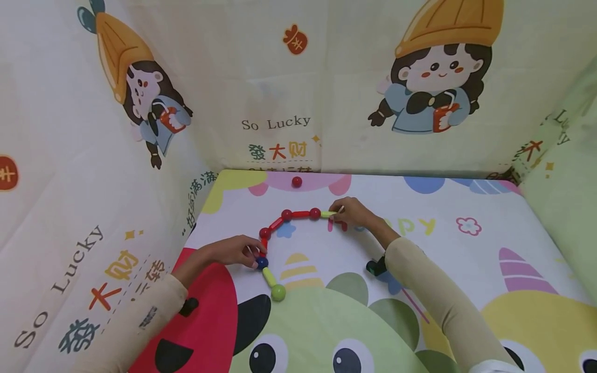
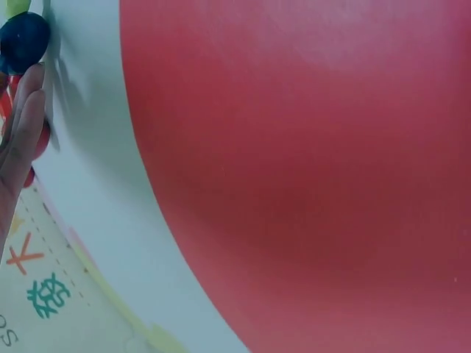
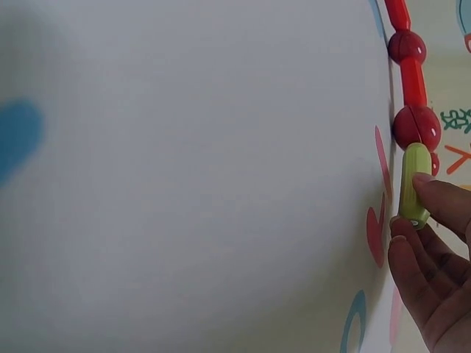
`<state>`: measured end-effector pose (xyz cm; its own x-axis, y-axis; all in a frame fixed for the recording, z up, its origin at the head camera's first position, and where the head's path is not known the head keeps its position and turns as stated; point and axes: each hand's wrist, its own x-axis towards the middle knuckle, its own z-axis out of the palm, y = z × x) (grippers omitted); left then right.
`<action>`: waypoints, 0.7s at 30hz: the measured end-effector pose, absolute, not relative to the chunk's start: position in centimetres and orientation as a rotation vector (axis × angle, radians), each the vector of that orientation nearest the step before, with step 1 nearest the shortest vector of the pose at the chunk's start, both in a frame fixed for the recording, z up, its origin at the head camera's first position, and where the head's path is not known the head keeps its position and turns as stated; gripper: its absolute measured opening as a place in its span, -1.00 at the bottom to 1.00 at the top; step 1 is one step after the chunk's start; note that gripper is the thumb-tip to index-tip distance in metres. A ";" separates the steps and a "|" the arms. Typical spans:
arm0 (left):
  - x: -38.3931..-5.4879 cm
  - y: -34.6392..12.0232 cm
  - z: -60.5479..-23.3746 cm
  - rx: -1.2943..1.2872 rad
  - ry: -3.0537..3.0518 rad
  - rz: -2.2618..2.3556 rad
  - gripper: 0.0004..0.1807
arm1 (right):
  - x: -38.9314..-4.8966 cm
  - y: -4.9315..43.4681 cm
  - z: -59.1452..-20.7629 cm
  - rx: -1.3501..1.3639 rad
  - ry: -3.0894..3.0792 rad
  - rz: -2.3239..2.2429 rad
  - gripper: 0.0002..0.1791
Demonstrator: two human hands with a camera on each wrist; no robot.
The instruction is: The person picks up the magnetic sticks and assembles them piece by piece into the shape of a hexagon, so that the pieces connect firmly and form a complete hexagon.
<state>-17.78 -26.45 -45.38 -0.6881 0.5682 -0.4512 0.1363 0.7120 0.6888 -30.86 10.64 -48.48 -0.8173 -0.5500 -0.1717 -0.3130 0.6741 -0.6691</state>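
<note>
A curved chain of balls and rods lies on the printed tabletop. At its near end are a green ball (image 1: 278, 292) and a green rod (image 1: 269, 277), joined to a blue ball (image 1: 263, 263). Red rods (image 1: 277, 224) and red balls (image 1: 286, 214) form the rest of the arc. My left hand (image 1: 239, 250) pinches the chain at the blue ball, fingertips also against the adjoining red rod. Between thumb and fingers, my right hand (image 1: 352, 213) holds a light green rod (image 3: 415, 180), its tip against the last red ball (image 3: 417, 127).
A single red ball (image 1: 297, 182) lies apart near the tabletop's back edge. Patterned cloth (image 1: 345, 103) hangs upright behind the table and along both sides. Cartoon prints cover the tabletop (image 1: 354, 248).
</note>
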 end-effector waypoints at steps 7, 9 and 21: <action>-17.5 -25.4 -45.5 0.579 2.198 0.858 -0.57 | -31.0 10.6 -48.3 -0.679 2.526 -0.922 -0.72; -17.5 -25.1 -45.6 0.588 2.186 0.865 -0.57 | -31.0 10.6 -48.2 -0.675 2.521 -0.920 -0.72; -17.6 -24.8 -45.8 0.601 2.156 0.878 -0.58 | -31.1 10.4 -48.5 -0.680 2.516 -0.927 -0.72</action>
<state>-17.56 -24.81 -45.85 -0.6317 0.6357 -0.4436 0.1450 0.6591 0.7380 -31.11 10.39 -48.45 -0.8135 -0.5545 -0.1751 -0.3084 0.6668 -0.6784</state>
